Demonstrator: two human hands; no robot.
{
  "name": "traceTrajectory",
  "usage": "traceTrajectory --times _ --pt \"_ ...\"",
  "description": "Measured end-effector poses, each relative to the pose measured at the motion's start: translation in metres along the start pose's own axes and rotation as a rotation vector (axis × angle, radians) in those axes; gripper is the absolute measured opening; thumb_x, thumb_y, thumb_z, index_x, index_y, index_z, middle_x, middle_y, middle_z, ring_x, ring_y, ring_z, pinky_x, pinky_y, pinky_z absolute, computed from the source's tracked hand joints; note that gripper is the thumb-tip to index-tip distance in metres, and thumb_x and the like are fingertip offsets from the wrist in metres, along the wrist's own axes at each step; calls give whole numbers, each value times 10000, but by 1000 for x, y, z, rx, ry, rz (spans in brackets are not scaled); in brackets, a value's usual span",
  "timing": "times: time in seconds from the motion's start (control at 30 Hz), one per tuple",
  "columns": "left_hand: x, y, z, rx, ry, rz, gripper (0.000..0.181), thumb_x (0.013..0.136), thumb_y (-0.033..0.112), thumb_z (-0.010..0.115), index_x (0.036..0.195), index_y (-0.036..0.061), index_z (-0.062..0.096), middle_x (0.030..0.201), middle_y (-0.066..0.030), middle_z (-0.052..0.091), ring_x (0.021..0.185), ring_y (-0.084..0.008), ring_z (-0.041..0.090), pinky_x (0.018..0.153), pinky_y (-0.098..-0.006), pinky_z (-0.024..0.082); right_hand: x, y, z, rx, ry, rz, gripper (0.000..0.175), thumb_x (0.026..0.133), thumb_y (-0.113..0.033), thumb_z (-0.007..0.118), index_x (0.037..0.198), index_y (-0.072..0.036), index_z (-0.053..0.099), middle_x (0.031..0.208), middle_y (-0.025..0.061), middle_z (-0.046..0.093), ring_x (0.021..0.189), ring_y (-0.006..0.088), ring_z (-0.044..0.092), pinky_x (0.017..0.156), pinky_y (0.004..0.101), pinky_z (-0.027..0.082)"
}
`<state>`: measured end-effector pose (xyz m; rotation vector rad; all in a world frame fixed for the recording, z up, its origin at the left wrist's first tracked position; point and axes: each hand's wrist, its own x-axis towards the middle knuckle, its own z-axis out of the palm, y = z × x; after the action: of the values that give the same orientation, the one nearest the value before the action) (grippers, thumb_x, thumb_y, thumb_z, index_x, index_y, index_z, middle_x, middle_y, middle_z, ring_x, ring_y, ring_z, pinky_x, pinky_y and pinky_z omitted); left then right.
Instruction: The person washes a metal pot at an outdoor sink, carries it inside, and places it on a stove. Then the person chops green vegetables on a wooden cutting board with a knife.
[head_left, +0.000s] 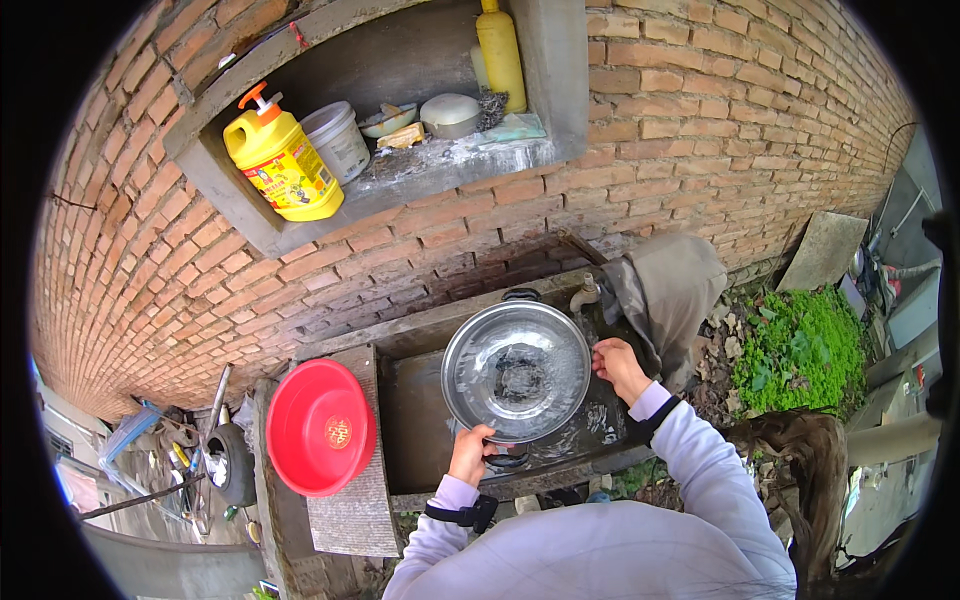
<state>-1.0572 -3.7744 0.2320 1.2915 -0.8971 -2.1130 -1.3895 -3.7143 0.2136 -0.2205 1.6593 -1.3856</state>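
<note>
A shiny stainless-steel pan (517, 375) with water in it sits over a concrete sink (416, 442), one black handle toward the wall and the other toward me. My left hand (470, 455) grips the pan's near rim beside the closer handle, thumb on top. At the right rim is my right hand (621, 366), fingers curled; whether they pinch the rim or only touch it is unclear. Just behind that hand a metal tap (585, 292) points down beside the pan, and the sink floor below looks wet.
On a ridged board (349, 517) at the sink's left rests a red plastic basin (315, 427). Grey cloth (667, 292) drapes behind the tap. A wall niche (420, 184) holds a yellow pump bottle (285, 161), a white tub (337, 142) and a yellow bottle (501, 56). Green plants (802, 352) grow at right.
</note>
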Motion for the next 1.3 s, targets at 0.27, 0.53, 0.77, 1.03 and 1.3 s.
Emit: traceTrajectory --times 0.27,0.53,0.77,1.03,1.3 --pt "-38 18 -22 -58 219 87 65 879 14 589 826 0 554 659 -63 561 480 -125 427 477 -314 354 73 -1 58 629 19 167 177 1036 -151 496 881 -83 545 725 47 543 547 146 479 457 271 387" --pt "-62 19 -56 -87 193 90 47 862 -2 570 894 -18 601 744 -103 638 482 -138 472 478 -297 366 -16 -115 43 -178 -514 -84 184 992 -127 520 855 -24 586 678 27 522 506 122 438 429 282 335" --pt "-91 22 -72 -168 219 104 150 862 6 619 964 40 515 778 -59 563 492 -122 410 529 -325 421 -42 -173 24 -1177 271 -972 257 915 -289 725 971 -74 597 696 89 586 624 303 591 605 418 474" --pt "-124 27 -97 -220 203 124 144 880 5 577 1022 17 597 803 -42 613 485 -93 392 493 -269 361 -9 -137 66 -811 111 -709 404 957 -424 678 1036 -44 568 809 146 678 767 344 665 724 441 520" --pt "-195 -2 -99 -351 254 205 81 885 2 562 962 24 576 755 -32 578 471 -89 367 489 -267 341 -68 -67 132 -542 -537 -206 459 1035 -493 572 1312 -131 624 1201 76 691 1033 227 658 827 412 561"
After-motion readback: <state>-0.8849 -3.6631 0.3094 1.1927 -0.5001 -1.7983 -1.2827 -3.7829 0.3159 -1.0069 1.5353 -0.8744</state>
